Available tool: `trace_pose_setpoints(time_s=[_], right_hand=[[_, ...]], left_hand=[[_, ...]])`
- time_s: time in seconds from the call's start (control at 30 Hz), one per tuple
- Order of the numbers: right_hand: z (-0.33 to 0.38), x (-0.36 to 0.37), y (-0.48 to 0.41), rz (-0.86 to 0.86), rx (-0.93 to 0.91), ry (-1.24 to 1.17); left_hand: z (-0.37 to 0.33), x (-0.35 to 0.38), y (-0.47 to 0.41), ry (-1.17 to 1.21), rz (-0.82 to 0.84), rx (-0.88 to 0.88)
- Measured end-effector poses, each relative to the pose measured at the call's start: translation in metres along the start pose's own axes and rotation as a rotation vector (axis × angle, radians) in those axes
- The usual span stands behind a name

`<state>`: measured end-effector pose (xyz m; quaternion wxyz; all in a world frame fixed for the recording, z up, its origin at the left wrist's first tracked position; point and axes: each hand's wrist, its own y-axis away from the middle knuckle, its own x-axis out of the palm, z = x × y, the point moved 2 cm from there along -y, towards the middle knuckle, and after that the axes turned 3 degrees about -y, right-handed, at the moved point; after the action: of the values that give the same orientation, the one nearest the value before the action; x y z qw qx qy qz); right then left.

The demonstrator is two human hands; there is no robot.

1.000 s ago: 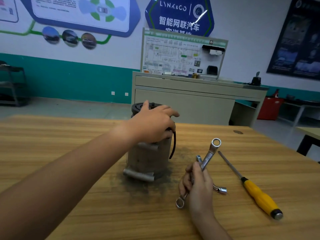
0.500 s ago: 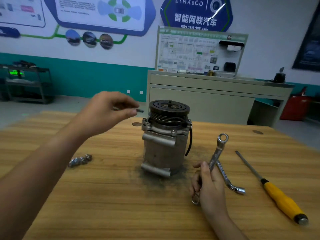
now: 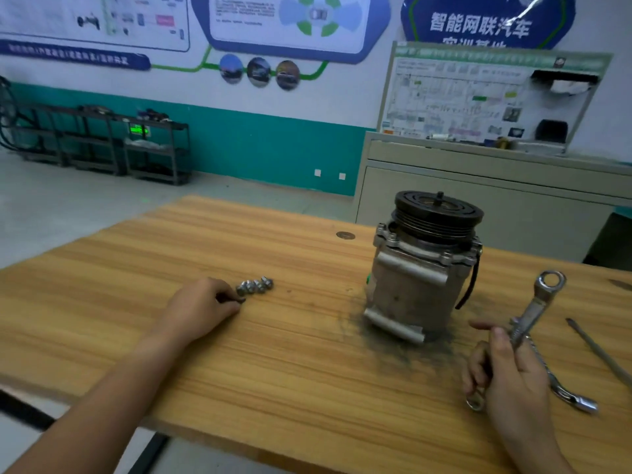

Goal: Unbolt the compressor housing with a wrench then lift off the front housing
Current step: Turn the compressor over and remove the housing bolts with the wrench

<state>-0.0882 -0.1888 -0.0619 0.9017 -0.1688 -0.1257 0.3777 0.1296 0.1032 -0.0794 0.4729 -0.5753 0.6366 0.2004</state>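
Down comes the left hand point(image 3: 205, 307): half a second ago it was up in the air beside the compressor, and now it rests on the table point(image 3: 307, 354) at left centre, fingertips pinching a small dark bolt point(image 3: 240, 299) right at the near end of a short row of loose bolts point(image 3: 255, 286). Over at centre right the compressor point(image 3: 417, 289) stands upright on the table, black pulley point(image 3: 437, 210) on top, front housing point(image 3: 424, 249) seated on the body just below it, dark grime spread around its base. Neither of the hands touches it. At lower right, the right hand point(image 3: 506, 371) has its fingers curled round the wrench point(image 3: 533, 311), ring end tilted up toward the compressor. A second wrench point(image 3: 564, 391) lies just beside that hand, and a screwdriver point(image 3: 598, 350) runs off the right edge.
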Motion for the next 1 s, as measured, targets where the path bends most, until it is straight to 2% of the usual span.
trace_pose_setpoints(time_s=[0.2, 0.3, 0.4, 0.5, 0.63, 0.73, 0.83, 1.0], right_hand=[[-0.002, -0.002, -0.001, 0.004, 0.017, 0.126], [0.005, -0.01, -0.005, -0.016, 0.093, 0.132], [0.022, -0.026, -0.008, -0.032, 0.163, 0.188], [0.043, -0.042, -0.011, 0.015, 0.078, 0.444], [0.065, -0.047, -0.019, 0.129, -0.106, 0.793], [0.069, -0.044, -0.025, 0.246, -0.151, 1.005], [0.07, -0.037, -0.029, 0.354, -0.133, 1.116], [0.075, -0.031, -0.04, 0.361, -0.174, 1.127]], left_hand=[[-0.01, -0.002, 0.007, 0.023, -0.084, 0.057], [-0.036, -0.005, 0.012, 0.213, -0.204, 0.176], [-0.093, -0.001, 0.014, 0.384, -0.036, 0.361], [-0.152, 0.016, 0.005, 0.377, 0.126, 0.48], [-0.201, 0.037, -0.012, 0.519, 0.192, 0.481], [-0.208, 0.045, -0.016, 0.596, 0.073, 0.476], [-0.206, 0.047, -0.015, 0.553, -0.036, 0.429], [-0.206, 0.043, -0.017, 0.501, -0.041, 0.346]])
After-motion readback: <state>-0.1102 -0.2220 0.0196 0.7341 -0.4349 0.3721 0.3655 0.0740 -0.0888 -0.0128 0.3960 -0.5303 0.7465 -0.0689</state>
